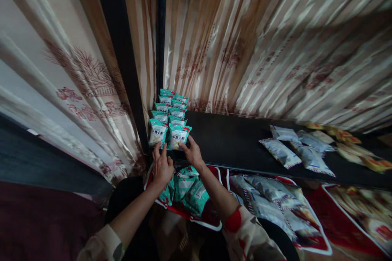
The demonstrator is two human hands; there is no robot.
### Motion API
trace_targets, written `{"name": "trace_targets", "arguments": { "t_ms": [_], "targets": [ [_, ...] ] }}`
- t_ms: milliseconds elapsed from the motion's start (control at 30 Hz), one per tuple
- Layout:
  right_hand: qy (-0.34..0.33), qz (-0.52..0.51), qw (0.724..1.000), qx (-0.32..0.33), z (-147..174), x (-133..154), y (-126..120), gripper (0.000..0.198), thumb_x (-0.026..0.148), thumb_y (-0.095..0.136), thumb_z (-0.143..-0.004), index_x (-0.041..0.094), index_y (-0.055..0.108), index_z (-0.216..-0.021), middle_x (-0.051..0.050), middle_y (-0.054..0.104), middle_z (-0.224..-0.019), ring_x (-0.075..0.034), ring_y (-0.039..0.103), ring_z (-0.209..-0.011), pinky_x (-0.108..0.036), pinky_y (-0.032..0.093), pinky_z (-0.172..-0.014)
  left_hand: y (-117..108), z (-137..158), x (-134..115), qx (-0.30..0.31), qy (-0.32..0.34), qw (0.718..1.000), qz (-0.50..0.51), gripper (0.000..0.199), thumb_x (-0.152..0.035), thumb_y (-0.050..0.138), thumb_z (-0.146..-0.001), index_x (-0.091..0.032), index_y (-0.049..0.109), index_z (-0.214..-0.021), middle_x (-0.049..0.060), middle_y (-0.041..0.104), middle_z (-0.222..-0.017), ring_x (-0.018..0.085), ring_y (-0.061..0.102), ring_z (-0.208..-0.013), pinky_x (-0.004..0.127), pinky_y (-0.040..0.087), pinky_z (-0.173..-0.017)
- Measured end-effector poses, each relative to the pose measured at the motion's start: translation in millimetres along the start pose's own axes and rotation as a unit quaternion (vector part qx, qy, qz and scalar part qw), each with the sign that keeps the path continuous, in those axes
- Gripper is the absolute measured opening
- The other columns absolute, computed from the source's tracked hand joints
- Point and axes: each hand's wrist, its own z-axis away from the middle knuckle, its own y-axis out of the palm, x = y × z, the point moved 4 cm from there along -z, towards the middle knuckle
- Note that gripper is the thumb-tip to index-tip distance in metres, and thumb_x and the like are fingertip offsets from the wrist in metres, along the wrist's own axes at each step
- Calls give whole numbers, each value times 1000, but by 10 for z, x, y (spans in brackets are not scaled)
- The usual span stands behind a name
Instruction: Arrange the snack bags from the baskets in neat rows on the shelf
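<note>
Teal-and-white snack bags [159, 107] stand upright in two rows on the left end of a black shelf [225, 132]. My right hand [192, 151] grips the lower right edge of the front bag in the right row [179, 135], thumb on its face. Beside it, my left hand [163, 166] has its fingers stretched out, their tips at the lower edges of this bag and of the front left bag [158, 131]; nothing is held in it. Below my wrists, a red basket with a white rim [216, 227] holds several loose teal bags [196, 195].
Silver-blue packets [281, 152] and yellowish packets [364, 155] lie farther right on the shelf. Beneath them are a second basket [324, 248] of silver packets and a red one [346, 220] of yellowish packs. A black post [122, 45] and printed curtains [245, 40] bound the shelf.
</note>
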Motion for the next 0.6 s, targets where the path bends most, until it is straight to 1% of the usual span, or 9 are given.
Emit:
{"name": "trace_targets", "arguments": {
  "t_ms": [100,233,367,433,467,500,567,600],
  "targets": [
    [-8,4,1000,-13,-22,5,-13,44,35,59,-77,26,53,-120,-3,67,-101,-24,62,-91,-39,51,-81,22,5,12,4,-1,1000,2,54,-5,44,-75,-18,46,-128,13,37,-135,28,35,-129,49,33,-108],
    [-18,51,998,-25,-17,33,35,38,37,57,-78,23,57,-113,-5,64,-98,-23,60,-90,-38,50,-81,46,15,26,18,-2,1000,0,54,-6,44,-75,-14,45,-129,15,36,-136,29,34,-129,50,33,-108],
    [-21,92,995,-12,-1,72,119,36,41,54,-79,20,59,-107,-6,58,-94,-21,58,-87,-36,50,-80,55,17,47,14,5,1000,2,56,-5,45,-74,-17,44,-129,13,37,-135,29,35,-128,50,33,-107],
    [-24,102,994,-12,15,89,133,41,43,53,-79,18,57,-112,-9,57,-99,-23,57,-93,-37,48,-85,59,14,56,12,7,1000,5,56,-5,45,-74,-18,45,-128,13,37,-134,29,36,-128,49,34,-107],
    [-26,106,994,-24,26,94,127,48,44,54,-79,16,55,-117,-11,56,-105,-24,56,-99,-39,46,-89,60,12,58,13,7,1000,5,55,-5,45,-74,-17,46,-128,13,38,-134,29,36,-128,49,34,-107],
    [-29,109,993,-41,39,98,117,56,46,55,-78,14,50,-123,-14,54,-113,-26,53,-107,-41,43,-94,60,10,59,15,6,1000,4,55,-5,45,-74,-16,46,-127,13,38,-134,28,36,-127,48,34,-107],
    [-37,108,991,-73,66,96,102,71,50,55,-77,11,38,-134,-18,46,-129,-29,42,-122,-44,35,-103,57,9,59,19,4,1000,-2,54,-5,45,-73,-14,47,-126,14,39,-133,29,37,-127,48,34,-107],
    [-40,102,991,-77,75,92,108,75,52,53,-78,10,34,-137,-18,42,-134,-29,37,-127,-45,32,-105,55,9,57,21,4,1000,-6,53,-5,45,-73,-13,48,-126,15,39,-133,29,37,-127,48,34,-107]
  ]
}}
